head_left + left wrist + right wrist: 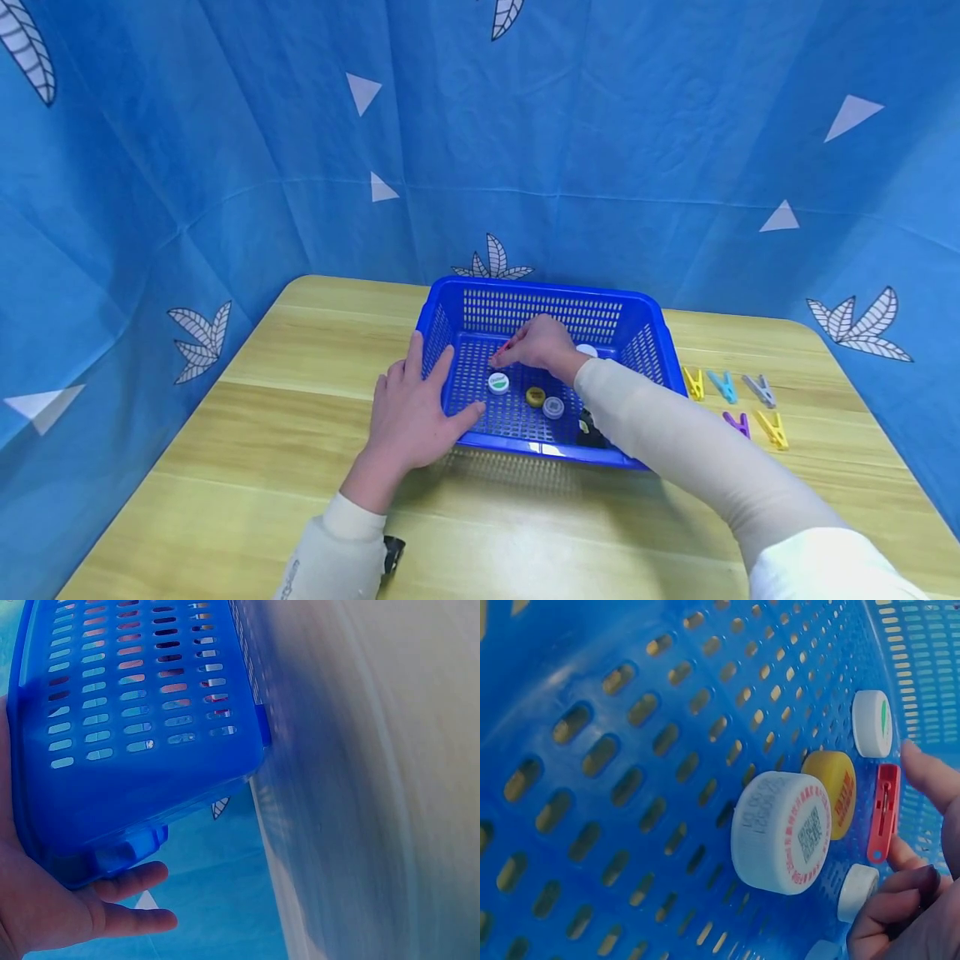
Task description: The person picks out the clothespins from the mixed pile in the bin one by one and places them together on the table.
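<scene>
Inside a blue plastic basket [555, 289], my right hand [542, 340] pinches a red clothespin [886, 814] between thumb and finger, low over the slotted floor. Bottle caps lie around it: a white cap with green print [498, 383], a yellow cap [536, 397], a white cap with a QR code [780, 832] and another white cap [587, 350] partly behind my right wrist. At the basket's left front corner rests my left hand [412, 412], fingers straight and spread along the left rim, thumb reaching over the front rim.
Right of the basket lie several loose clothespins: a yellow one [693, 384], a light blue one [723, 386], a grey one [760, 390], a purple one [737, 423] and another yellow one [772, 430]. The wooden table [255, 450] meets a blue patterned curtain [480, 125] behind.
</scene>
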A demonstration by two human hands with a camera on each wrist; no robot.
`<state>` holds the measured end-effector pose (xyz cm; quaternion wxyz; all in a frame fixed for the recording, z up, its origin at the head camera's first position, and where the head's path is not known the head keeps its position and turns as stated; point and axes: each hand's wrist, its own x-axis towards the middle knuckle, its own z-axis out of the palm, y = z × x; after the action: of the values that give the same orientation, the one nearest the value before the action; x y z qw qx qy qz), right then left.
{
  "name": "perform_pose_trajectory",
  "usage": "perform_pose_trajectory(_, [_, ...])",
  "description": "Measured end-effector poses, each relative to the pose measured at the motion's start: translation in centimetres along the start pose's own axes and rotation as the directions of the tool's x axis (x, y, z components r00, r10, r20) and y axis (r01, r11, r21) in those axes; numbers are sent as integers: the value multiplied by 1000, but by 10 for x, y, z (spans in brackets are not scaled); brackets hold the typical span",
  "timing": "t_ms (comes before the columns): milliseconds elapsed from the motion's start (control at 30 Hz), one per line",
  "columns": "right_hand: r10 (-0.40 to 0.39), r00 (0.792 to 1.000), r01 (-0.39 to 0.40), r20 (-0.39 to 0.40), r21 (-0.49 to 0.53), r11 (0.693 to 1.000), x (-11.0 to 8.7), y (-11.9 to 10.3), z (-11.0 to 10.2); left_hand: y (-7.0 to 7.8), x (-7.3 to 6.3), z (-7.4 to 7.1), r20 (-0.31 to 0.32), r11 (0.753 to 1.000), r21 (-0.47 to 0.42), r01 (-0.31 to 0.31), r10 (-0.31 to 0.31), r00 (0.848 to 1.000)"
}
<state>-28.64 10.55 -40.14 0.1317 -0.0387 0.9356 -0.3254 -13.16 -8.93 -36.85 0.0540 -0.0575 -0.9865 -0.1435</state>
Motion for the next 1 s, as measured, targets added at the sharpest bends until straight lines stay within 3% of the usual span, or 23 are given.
perform_pose_trajectory(533, [-63, 998, 59, -32, -115, 992, 3, -1, 5, 0, 0, -2, 6, 1000, -14, 13, -12, 1000])
perform_pose_trajectory(800, [-99, 993, 92, -62, -108, 990, 2, -1, 7, -1, 1, 0, -8, 1000, -15, 3, -3, 1000])
perform_pose_trajectory(1000, [-114, 993, 111, -27, -97, 989, 3, 1, 6, 0, 1, 0, 0, 1000, -21, 4, -4, 1000])
